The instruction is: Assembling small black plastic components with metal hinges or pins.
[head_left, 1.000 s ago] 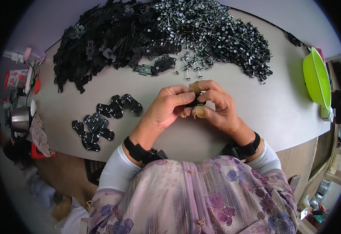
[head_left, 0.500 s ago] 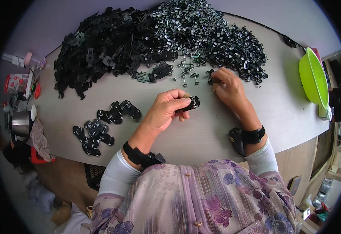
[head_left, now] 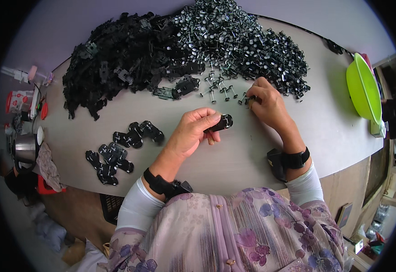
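My left hand (head_left: 197,129) pinches a black toy car chassis (head_left: 225,122) above the middle of the table, thumb on top. To its upper right, my right hand (head_left: 269,103) has its fingers closed on a small wheel axle (head_left: 250,99) at the near edge of the axle pile; the fingers partly hide it. Several loose wheel axles (head_left: 218,86) lie beside it on the table. Behind them rises a big heap of wheel axles (head_left: 234,38). Two loose chassis (head_left: 184,86) rest left of the loose axles.
A large heap of black chassis (head_left: 121,54) fills the far left. Nearer, small groups of chassis with axles (head_left: 112,156) lie on the table (head_left: 198,167). A green basin (head_left: 363,88) stands at the right edge, a metal kettle (head_left: 25,147) and a cloth (head_left: 48,165) at the left.
My right hand has shifted slightly, and a wheel axle now shows at its fingertips. My left hand stays nearly in place with the chassis.
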{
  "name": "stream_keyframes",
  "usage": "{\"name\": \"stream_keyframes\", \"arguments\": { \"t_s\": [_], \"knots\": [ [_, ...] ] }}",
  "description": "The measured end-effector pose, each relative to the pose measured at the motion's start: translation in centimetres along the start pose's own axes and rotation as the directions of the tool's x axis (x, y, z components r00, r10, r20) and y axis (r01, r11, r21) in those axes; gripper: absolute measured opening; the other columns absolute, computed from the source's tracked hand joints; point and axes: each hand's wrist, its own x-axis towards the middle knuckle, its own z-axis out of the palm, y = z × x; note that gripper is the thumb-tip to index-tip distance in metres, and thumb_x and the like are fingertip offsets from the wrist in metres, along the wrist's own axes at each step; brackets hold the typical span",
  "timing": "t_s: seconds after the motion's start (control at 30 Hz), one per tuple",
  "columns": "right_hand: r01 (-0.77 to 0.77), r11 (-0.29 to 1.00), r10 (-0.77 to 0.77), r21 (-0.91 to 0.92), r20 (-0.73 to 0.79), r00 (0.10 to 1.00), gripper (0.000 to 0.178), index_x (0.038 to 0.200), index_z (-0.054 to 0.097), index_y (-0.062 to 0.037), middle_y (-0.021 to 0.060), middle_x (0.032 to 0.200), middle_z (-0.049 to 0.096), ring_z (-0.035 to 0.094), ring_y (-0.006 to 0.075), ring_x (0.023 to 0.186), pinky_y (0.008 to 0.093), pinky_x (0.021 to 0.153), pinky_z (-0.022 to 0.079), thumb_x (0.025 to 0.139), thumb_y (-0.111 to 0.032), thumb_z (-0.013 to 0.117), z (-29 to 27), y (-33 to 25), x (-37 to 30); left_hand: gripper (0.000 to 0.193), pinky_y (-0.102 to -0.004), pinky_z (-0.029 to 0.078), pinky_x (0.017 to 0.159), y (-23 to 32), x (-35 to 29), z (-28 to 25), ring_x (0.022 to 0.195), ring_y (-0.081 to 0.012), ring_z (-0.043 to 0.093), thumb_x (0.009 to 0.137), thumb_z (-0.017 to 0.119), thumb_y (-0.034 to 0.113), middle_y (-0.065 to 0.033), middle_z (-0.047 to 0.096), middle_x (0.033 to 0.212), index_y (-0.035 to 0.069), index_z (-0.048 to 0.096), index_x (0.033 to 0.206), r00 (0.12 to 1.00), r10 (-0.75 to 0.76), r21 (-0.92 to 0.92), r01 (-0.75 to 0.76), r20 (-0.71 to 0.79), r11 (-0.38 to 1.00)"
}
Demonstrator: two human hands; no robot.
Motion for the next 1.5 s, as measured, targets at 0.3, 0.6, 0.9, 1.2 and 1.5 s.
{"name": "stream_keyframes", "arguments": {
  "t_s": [0.3,0.6,0.9,1.2,1.5],
  "knots": [
    [-0.006,0.983,0.004,0.186,0.010,1.000,0.010,0.074,0.058,0.0030,0.0116,0.085,0.057,0.058,0.0304,0.076,0.0368,0.066,0.047,0.066,0.009,0.056,-1.0,-0.4,-1.1,0.028,-0.0226,0.047,0.054,0.1,-0.1,0.0,0.063,-0.0109,0.062,0.096,0.061,0.025,-0.0039,0.065,0.086,-0.001,0.065,0.106,1.000,-0.021,-0.028,0.020,-0.021,0.999],
    [0.058,0.951,-0.023,0.304,-0.118,0.993,0.019,0.081,0.058,0.0020,0.0090,0.085,0.057,0.058,0.0267,0.075,0.0340,0.065,0.047,0.066,0.013,0.056,1.7,-0.9,-0.6,0.023,-0.0217,0.046,0.053,0.3,0.0,0.5,0.063,-0.0087,0.061,0.095,0.060,0.017,-0.0017,0.064,0.082,-0.001,0.065,0.107,0.999,-0.023,0.031,0.024,-0.027,0.999],
    [-0.019,0.923,0.004,0.384,0.039,0.999,0.020,0.085,0.060,0.0012,0.0083,0.086,0.056,0.058,0.0196,0.069,0.0282,0.061,0.045,0.068,0.012,0.061,-0.3,-2.7,-2.3,0.031,-0.0285,0.053,0.059,0.0,0.1,-0.2,0.070,-0.0166,0.065,0.098,0.055,0.021,-0.0094,0.066,0.093,-0.005,0.059,0.115,0.998,-0.064,-0.054,0.065,0.009,0.996],
    [0.261,0.891,-0.267,0.370,-0.038,0.963,0.020,0.084,0.061,-0.0003,0.0095,0.087,0.057,0.061,0.0243,0.073,0.0322,0.061,0.050,0.068,0.011,0.063,0.4,-4.7,-3.1,0.034,-0.0392,0.057,0.085,0.6,-0.1,0.8,0.100,-0.0320,0.067,0.101,0.048,0.019,-0.0197,0.065,0.108,-0.010,0.057,0.116,0.981,-0.068,-0.298,0.121,0.183,0.947],
    [0.397,0.872,-0.391,0.288,-0.081,0.917,0.020,0.083,0.061,-0.0002,0.0099,0.086,0.056,0.061,0.0252,0.068,0.0342,0.057,0.050,0.067,0.007,0.069,1.0,-5.6,-3.0,0.025,-0.0350,0.060,0.074,-0.4,0.1,0.5,0.083,-0.0210,0.068,0.099,0.055,0.023,-0.0105,0.065,0.093,-0.002,0.062,0.101,0.993,-0.015,-0.200,0.039,0.121,0.979]
  ]
}}
